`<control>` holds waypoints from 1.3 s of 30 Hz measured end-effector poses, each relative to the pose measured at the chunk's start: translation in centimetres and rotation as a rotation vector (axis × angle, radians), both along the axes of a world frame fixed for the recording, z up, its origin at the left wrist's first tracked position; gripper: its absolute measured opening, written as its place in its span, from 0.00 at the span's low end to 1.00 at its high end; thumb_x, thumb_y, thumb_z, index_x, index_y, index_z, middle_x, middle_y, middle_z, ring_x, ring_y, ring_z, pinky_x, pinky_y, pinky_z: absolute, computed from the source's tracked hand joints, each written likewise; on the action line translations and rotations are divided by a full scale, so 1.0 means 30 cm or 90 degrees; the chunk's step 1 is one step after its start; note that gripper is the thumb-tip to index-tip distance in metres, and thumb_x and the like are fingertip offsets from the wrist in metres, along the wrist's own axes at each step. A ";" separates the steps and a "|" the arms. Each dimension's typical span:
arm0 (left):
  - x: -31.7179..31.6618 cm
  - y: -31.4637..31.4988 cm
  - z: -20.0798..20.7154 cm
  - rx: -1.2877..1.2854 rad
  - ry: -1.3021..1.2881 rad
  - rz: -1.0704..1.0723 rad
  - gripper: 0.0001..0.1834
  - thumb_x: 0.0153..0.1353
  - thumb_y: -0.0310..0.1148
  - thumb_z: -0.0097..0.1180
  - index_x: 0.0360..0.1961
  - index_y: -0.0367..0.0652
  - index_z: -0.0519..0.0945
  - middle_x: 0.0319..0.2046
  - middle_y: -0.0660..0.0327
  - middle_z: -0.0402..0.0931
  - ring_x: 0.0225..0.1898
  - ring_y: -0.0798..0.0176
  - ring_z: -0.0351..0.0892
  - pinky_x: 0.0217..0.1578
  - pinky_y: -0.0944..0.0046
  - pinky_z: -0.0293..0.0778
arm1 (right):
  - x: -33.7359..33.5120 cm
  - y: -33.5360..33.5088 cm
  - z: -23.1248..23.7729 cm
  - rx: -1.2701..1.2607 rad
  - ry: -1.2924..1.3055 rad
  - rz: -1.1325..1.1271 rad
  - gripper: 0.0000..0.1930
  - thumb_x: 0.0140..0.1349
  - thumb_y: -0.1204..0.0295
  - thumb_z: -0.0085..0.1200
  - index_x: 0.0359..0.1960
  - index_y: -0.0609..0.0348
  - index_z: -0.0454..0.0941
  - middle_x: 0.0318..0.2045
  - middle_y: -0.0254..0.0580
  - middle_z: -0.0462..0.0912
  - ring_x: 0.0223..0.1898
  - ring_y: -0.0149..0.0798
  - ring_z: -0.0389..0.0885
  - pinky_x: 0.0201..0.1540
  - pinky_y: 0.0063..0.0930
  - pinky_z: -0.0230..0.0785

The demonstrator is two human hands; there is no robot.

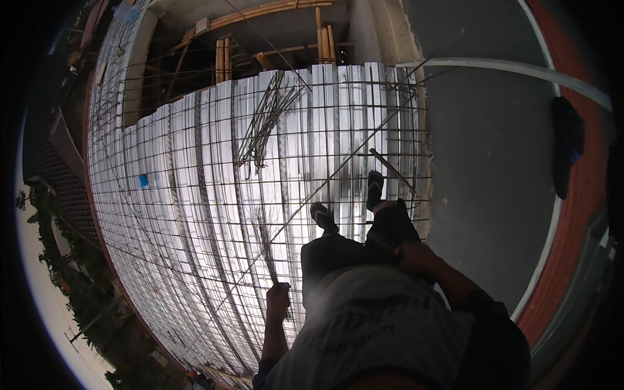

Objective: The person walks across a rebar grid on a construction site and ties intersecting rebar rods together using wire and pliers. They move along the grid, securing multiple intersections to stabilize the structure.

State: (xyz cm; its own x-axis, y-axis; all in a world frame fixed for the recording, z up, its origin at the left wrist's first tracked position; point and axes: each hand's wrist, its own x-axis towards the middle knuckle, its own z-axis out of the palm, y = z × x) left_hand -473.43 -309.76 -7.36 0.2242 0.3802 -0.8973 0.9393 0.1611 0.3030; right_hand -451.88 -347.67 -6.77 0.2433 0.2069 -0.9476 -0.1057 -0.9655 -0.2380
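My left hand (278,300) is closed round a bundle of thin tie wires (267,250), whose loose ends fan out away from me over the steel mesh (337,138). Close to my right thigh, my right hand (414,257) has its fingers curled. A dark, narrow shape shows by those fingers, too dim to name. Under the mesh lies ribbed, shiny metal decking (214,175). My feet, in dark sandals (322,218), stand on it, one ahead of the other.
A pile of short bent steel bars (263,127) lies on the mesh ahead. One loose bar (392,171) rests by my front foot. Beyond the decking's far edge is an opening with bamboo poles (223,60). A grey wall surface (481,169) borders the right side. A blue piece (143,181) sits far left.
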 end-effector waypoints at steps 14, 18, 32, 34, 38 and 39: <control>0.363 -0.267 0.101 0.240 -0.247 -0.232 0.13 0.63 0.38 0.50 0.34 0.37 0.77 0.12 0.69 0.62 0.11 0.76 0.59 0.13 0.69 0.57 | 0.200 -0.610 -0.124 -0.082 -0.052 -0.204 0.31 0.50 0.47 0.54 0.37 0.70 0.77 0.31 0.58 0.80 0.35 0.52 0.81 0.38 0.41 0.72; 0.453 -0.336 0.152 0.175 -0.149 -0.074 0.13 0.62 0.38 0.51 0.33 0.37 0.77 0.10 0.69 0.62 0.11 0.76 0.60 0.12 0.69 0.57 | 0.154 -0.778 -0.228 -0.133 -0.026 -0.205 0.31 0.48 0.48 0.58 0.34 0.73 0.77 0.28 0.58 0.80 0.31 0.52 0.82 0.35 0.40 0.73; 0.611 -0.480 0.204 0.186 -0.173 -0.072 0.13 0.62 0.36 0.52 0.34 0.35 0.77 0.11 0.69 0.63 0.10 0.76 0.59 0.12 0.69 0.56 | 0.139 -1.008 -0.065 -0.225 0.087 -0.346 0.23 0.59 0.57 0.56 0.25 0.72 0.75 0.17 0.48 0.76 0.15 0.43 0.76 0.18 0.37 0.70; 0.595 -0.476 0.197 0.188 -0.215 -0.122 0.13 0.62 0.36 0.52 0.35 0.35 0.76 0.11 0.69 0.63 0.10 0.75 0.60 0.12 0.69 0.57 | 0.132 -1.037 -0.044 -0.227 0.097 -0.361 0.23 0.59 0.57 0.56 0.27 0.72 0.75 0.17 0.48 0.76 0.15 0.42 0.76 0.18 0.37 0.71; 0.634 -0.507 0.243 0.175 -0.175 -0.081 0.13 0.62 0.36 0.52 0.36 0.34 0.76 0.11 0.68 0.63 0.11 0.75 0.60 0.12 0.69 0.57 | 0.138 -1.084 -0.027 -0.195 0.088 -0.352 0.22 0.59 0.57 0.56 0.27 0.72 0.75 0.19 0.48 0.77 0.16 0.41 0.76 0.19 0.37 0.72; 0.659 -0.516 0.269 0.191 -0.130 -0.092 0.12 0.60 0.35 0.50 0.34 0.35 0.78 0.17 0.60 0.69 0.15 0.69 0.68 0.17 0.65 0.65 | 0.144 -1.091 -0.020 -0.189 0.080 -0.350 0.22 0.59 0.57 0.56 0.28 0.72 0.75 0.19 0.48 0.77 0.16 0.41 0.76 0.19 0.37 0.72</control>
State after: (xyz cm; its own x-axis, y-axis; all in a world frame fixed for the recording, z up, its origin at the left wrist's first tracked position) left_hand -453.67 -325.25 0.71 0.4566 0.5700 -0.6831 0.8616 -0.0918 0.4992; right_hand -447.56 -380.41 -7.37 0.1220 -0.1918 -0.9738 -0.6140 -0.7855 0.0777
